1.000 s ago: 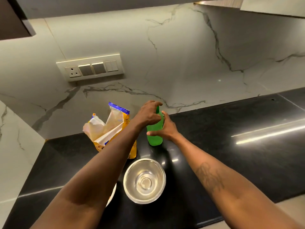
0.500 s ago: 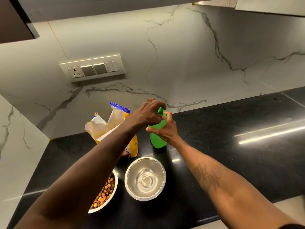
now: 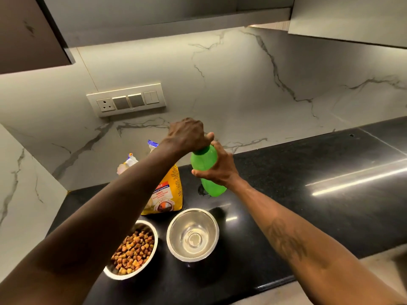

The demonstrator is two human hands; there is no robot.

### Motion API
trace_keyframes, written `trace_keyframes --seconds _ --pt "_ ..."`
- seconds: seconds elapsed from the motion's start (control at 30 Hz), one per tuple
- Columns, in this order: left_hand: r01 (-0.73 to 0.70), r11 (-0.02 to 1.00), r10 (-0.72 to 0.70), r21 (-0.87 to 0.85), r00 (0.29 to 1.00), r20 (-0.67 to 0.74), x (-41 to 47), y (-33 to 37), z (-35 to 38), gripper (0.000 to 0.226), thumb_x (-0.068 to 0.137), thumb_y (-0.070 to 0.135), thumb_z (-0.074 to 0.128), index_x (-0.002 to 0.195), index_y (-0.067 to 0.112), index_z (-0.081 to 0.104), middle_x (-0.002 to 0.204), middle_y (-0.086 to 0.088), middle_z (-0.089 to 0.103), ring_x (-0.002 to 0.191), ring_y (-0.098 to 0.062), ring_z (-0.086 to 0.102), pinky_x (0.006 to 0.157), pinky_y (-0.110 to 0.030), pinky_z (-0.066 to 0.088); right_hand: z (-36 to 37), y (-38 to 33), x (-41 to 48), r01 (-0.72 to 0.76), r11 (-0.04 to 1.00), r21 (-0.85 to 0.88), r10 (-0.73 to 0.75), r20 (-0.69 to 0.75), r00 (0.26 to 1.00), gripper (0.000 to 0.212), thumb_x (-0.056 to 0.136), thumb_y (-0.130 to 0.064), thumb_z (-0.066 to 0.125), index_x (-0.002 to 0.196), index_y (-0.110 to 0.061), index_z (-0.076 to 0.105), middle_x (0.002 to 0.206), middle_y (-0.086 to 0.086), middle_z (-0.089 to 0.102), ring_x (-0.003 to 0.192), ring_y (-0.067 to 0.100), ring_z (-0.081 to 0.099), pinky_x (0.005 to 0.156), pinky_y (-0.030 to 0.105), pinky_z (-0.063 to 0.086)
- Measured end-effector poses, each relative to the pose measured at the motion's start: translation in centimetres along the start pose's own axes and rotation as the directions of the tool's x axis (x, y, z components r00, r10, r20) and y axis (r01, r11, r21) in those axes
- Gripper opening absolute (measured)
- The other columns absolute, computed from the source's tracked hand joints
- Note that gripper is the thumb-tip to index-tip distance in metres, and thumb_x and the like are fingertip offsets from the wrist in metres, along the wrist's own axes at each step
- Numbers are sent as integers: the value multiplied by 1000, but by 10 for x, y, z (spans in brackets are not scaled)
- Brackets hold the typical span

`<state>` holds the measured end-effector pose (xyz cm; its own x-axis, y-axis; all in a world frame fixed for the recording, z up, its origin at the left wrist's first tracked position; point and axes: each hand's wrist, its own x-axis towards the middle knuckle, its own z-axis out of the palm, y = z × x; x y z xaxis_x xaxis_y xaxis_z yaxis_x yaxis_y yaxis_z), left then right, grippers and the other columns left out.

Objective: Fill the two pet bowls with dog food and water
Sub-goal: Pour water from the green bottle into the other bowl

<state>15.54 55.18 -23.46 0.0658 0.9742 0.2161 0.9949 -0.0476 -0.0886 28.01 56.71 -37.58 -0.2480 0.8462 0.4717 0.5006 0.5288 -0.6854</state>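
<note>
- Head view shows the green bottle [image 3: 208, 170] lifted clear of the black countertop [image 3: 308, 172], tilted, above and behind the empty steel bowl [image 3: 193, 235].
- The right hand [image 3: 220, 170] wraps the bottle's body, fingers closed round its middle, which looks meant to brace it against twisting.
- The left hand [image 3: 187, 135] is clenched over the bottle's top, covering the cap; it appears to be unscrewing it, though the cap itself is mostly hidden under the fingers, so I cannot tell how loose it is.
- The kibble bowl [image 3: 132, 249] sits just left of the empty one, almost touching it, already heaped with dog food, so the food half of the task seems done and water remains.
- The dog food bag [image 3: 167, 194] stands open behind the bowls, partly hidden by the left forearm.
- A switch panel [image 3: 126, 100] is set in the marble backsplash [image 3: 242, 95] beyond.
- Nothing lies between bottle and empty bowl; the bag stands close on the left, so a careless swing of the elbow could tip it.
</note>
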Motion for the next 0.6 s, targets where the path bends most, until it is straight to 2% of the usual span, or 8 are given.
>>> trace_keyframes --seconds 0.1,0.2,0.27,0.33,0.4,0.43,0.5,0.6 --pt "227 934 -183 -277 967 177 2 -14 -5 45 99 47 52 75 11 65 52 1 62 45 -14 59 49 -19 43 -8 -3 -3 82 997 7 -82 -2 997 97 58 -57 92 135 -16 50 108 6 69 91 23 66 81 40 59" --pt "417 755 -238 -506 893 381 -3 -25 -12 35 102 26 52 91 -2 69 45 -2 64 31 -9 55 33 -16 42 -17 -7 -4 111 994 10 -111 -10 994 98 57 -57 92 136 -16 50 112 6 69 94 24 67 82 37 58" --pt "450 755 -227 -477 862 453 -5 -29 -20 29 100 17 60 117 -6 68 75 -13 77 45 -15 64 36 -21 51 -20 -8 -6 147 989 -18 -147 18 989 97 59 -55 93 135 -14 50 112 8 70 91 23 66 82 38 58" --pt "257 910 -97 -326 896 434 -5 -36 -24 75 89 8 77 155 14 44 135 -19 66 91 -26 71 69 -31 63 -22 -5 -8 133 991 -21 -133 23 991 97 59 -56 92 135 -15 50 113 7 70 92 22 66 84 40 59" --pt "-136 963 210 -232 919 335 -10 -34 -24 115 76 6 88 164 33 18 164 -11 37 141 -34 47 110 -45 46 -28 -2 -8 66 998 11 -66 1 998 99 56 -61 90 137 -18 50 118 4 69 99 21 66 88 41 58" --pt "-257 925 332 -280 905 267 -14 -30 -24 114 75 3 87 163 36 22 164 -10 37 146 -34 41 113 -50 43 -30 -2 -8 36 999 18 -36 -1 999 101 55 -63 89 137 -21 49 118 3 69 102 21 66 89 41 58" --pt "-370 873 432 -318 889 153 -16 -23 -23 89 76 0 80 152 33 48 146 -9 57 125 -30 56 93 -45 52 -34 -3 -7 22 1000 7 -22 20 1000 104 53 -65 89 138 -23 48 117 2 70 103 22 67 89 42 58" --pt "-345 917 380 -201 907 180 -18 -16 -30 63 76 21 88 134 22 65 118 -6 62 103 -18 54 78 -39 50 -37 -5 -8 69 997 -18 -68 57 996 101 55 -64 88 137 -20 48 113 4 70 98 22 68 86 42 59"
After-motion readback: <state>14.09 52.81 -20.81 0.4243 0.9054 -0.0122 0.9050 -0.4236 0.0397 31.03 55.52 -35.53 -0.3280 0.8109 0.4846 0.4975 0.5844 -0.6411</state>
